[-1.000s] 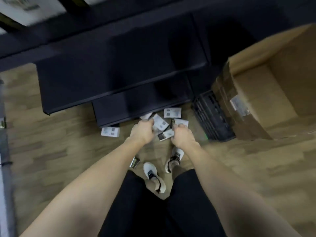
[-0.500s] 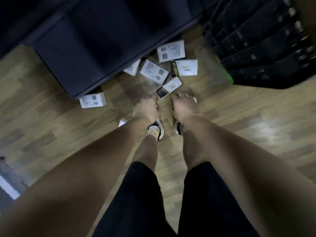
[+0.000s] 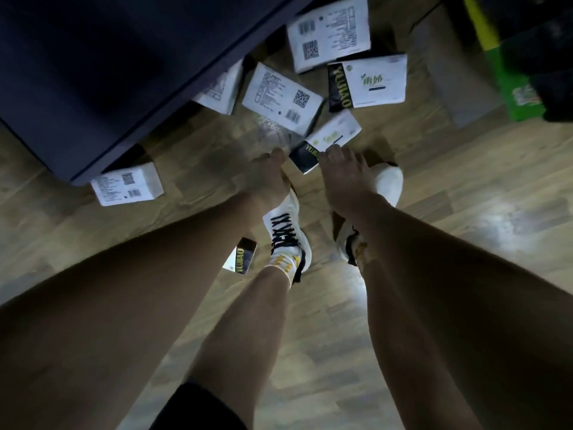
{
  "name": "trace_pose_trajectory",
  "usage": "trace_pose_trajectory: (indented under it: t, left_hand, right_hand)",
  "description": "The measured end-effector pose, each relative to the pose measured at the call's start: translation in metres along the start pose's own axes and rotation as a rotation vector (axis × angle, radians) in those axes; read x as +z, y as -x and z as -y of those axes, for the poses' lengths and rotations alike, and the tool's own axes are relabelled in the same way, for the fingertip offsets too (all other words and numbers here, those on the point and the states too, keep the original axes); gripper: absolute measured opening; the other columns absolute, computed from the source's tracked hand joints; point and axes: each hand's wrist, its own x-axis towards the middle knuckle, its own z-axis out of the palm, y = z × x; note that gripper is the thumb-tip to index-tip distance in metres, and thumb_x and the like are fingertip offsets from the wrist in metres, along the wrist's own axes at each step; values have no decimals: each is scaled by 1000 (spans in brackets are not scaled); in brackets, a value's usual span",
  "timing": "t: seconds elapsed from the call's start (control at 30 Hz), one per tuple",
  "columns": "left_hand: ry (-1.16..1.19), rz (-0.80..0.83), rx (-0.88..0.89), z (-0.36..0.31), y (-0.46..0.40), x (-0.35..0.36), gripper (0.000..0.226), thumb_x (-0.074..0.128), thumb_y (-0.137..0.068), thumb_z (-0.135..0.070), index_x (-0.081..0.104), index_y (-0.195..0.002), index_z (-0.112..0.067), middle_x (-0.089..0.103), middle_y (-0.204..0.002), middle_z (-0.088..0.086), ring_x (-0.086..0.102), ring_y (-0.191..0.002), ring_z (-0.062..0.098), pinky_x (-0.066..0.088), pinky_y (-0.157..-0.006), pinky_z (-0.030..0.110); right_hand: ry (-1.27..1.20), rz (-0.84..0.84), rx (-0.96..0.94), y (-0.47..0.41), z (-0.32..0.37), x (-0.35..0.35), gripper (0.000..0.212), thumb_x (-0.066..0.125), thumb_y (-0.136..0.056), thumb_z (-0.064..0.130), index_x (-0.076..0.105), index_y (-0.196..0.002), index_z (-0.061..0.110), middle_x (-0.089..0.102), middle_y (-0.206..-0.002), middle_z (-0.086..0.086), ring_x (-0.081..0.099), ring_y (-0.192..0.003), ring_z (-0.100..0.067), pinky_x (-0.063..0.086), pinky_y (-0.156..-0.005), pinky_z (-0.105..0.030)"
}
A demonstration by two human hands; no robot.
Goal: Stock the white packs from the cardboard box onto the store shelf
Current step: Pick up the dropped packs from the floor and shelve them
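Several white packs lie scattered on the wooden floor in front of the dark store shelf (image 3: 93, 72). The nearest pack (image 3: 333, 136), white with a dark end, lies just ahead of my two hands. My right hand (image 3: 344, 178) touches its near edge with its fingertips. My left hand (image 3: 268, 178) reaches down beside the pack's dark end, fingers extended, holding nothing. More packs sit behind: a barcode pack (image 3: 282, 99), a labelled pack (image 3: 372, 80) and a larger-looking pack (image 3: 328, 32). The cardboard box is not clearly in view.
One pack (image 3: 127, 184) lies at the shelf's corner on the left, another (image 3: 240, 256) by my left shoe (image 3: 286, 231). A pack (image 3: 218, 88) is half under the shelf. A green object (image 3: 514, 88) and a black crate (image 3: 542, 41) stand at the right.
I have bent much lower; the packs and floor have grown large in view. Both hands have dropped from clenched in front of me to the nearest pack.
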Motion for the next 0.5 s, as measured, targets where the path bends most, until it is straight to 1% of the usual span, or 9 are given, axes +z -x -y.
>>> trace_pose_trajectory:
  t: [0.1, 0.2, 0.23, 0.3, 0.37, 0.5]
  left_hand:
    - [57, -26, -22, 8, -28, 14, 32, 58, -89, -12, 51, -120, -7, 61, -112, 18, 60, -102, 35, 52, -81, 41]
    - [98, -37, -16, 13, -50, 25, 31, 58, -85, -8, 52, -116, -6, 62, -105, 19, 61, -98, 36, 53, -79, 42]
    - [111, -33, -13, 15, -55, 29, 32, 58, -85, -6, 52, -116, -5, 62, -105, 19, 61, -99, 36, 54, -80, 44]
    - [119, -21, -13, 17, -63, 35, 32, 58, -86, -6, 52, -117, -5, 61, -107, 19, 61, -100, 35, 54, -82, 48]
    - [114, -18, -12, 19, -67, 37, 34, 57, -87, -7, 52, -121, -5, 60, -111, 19, 59, -103, 36, 54, -84, 49]
    - [112, -5, -32, 24, -71, 37, 39, 57, -88, -7, 50, -127, -8, 59, -116, 18, 58, -108, 34, 53, -88, 49]
  right_hand:
    - [22, -56, -43, -32, -3, 21, 61, 63, -83, 6, 44, -141, 8, 45, -143, -19, 41, -134, -38, 33, -111, -50]
    - [85, -59, -24, -57, -12, 35, 73, 67, -84, 12, 34, -148, 12, 37, -151, -17, 28, -145, -36, 19, -121, -53]
    - [110, -65, -27, -63, -15, 39, 72, 67, -84, 13, 33, -148, 12, 36, -152, -17, 26, -146, -36, 16, -121, -53]
    - [159, -86, -47, -72, -19, 45, 68, 66, -84, 16, 36, -145, 13, 39, -149, -17, 27, -145, -37, 13, -121, -55]
    - [197, -70, -60, -79, -18, 47, 63, 64, -85, 17, 40, -143, 14, 42, -146, -16, 29, -144, -38, 11, -120, -58]
    - [310, 12, -67, -86, -11, 49, 71, 62, -86, 24, 31, -150, 12, 35, -150, -21, 22, -146, -40, 6, -118, -64]
